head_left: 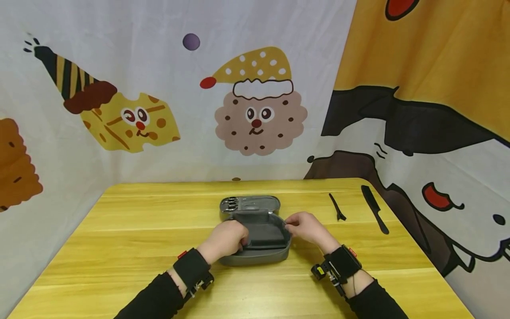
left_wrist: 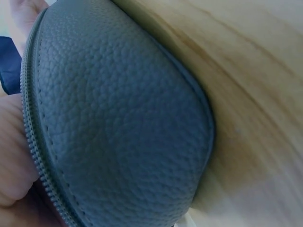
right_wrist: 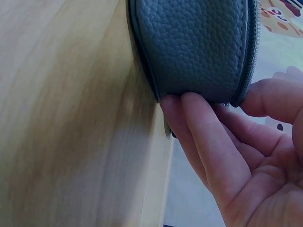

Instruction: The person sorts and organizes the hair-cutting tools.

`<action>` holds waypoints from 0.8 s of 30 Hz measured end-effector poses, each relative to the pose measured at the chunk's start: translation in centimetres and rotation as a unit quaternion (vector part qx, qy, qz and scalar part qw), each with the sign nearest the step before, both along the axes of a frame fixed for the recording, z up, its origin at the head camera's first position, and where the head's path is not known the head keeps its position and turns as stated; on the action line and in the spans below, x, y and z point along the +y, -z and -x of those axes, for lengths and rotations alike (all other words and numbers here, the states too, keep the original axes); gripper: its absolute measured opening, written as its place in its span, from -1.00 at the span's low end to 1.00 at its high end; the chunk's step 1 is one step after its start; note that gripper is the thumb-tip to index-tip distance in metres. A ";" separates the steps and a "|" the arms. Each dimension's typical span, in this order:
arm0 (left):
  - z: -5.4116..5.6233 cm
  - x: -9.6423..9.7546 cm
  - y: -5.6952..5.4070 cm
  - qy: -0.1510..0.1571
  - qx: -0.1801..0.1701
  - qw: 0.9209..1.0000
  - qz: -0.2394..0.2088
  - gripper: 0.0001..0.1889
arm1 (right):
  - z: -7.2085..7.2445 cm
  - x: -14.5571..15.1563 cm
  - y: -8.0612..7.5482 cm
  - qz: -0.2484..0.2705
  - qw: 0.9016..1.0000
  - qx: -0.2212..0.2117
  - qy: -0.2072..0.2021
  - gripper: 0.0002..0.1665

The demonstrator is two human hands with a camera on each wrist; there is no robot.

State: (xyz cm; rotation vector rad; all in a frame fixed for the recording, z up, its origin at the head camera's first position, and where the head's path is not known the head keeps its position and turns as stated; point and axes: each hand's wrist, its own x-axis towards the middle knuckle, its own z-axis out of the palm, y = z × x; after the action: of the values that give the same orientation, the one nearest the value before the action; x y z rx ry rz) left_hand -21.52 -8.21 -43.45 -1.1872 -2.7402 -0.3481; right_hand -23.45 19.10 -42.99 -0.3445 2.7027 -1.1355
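A grey zip case (head_left: 259,257) lies unzipped on the table, its textured side and zip (left_wrist: 35,142) large in the left wrist view. Its lid (head_left: 259,204) is folded back and carries silver metal tools (head_left: 231,204) with ring handles on the left. My left hand (head_left: 226,238) reaches over the front left rim, fingers bent down into the case; the fingertips are hidden, and I cannot tell whether they hold something. At the right end, my right hand (head_left: 307,228) pinches the case wall, thumb at the zip edge and fingers (right_wrist: 213,146) against the outer side.
To the right on the wooden table (head_left: 139,226) lie a black hair clip (head_left: 337,208) and a black comb (head_left: 374,209) with a handle. Behind the table hangs a white curtain (head_left: 151,26) printed with cartoon figures.
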 end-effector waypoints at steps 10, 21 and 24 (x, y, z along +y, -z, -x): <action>0.1 -0.1 0.0 0.002 0.001 1.000 -0.009 -0.69 | -0.1 -0.1 0.0 0.003 1.000 -0.006 0.008 -0.80; -0.3 -0.1 -0.1 -0.003 -0.001 1.000 0.001 -0.74 | 0.1 0.5 -0.1 0.014 1.000 0.004 0.003 -0.68; -0.2 -0.2 -0.1 -0.006 -0.003 1.000 -0.004 -0.77 | 0.0 0.8 -0.4 0.008 1.000 0.019 0.004 -0.63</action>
State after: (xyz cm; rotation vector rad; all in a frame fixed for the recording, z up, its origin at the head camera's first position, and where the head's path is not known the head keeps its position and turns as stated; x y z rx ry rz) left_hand -21.36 -8.38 -43.37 -1.1677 -2.7472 -0.3609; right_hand -23.42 19.87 -42.61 -0.3617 2.7308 -1.1641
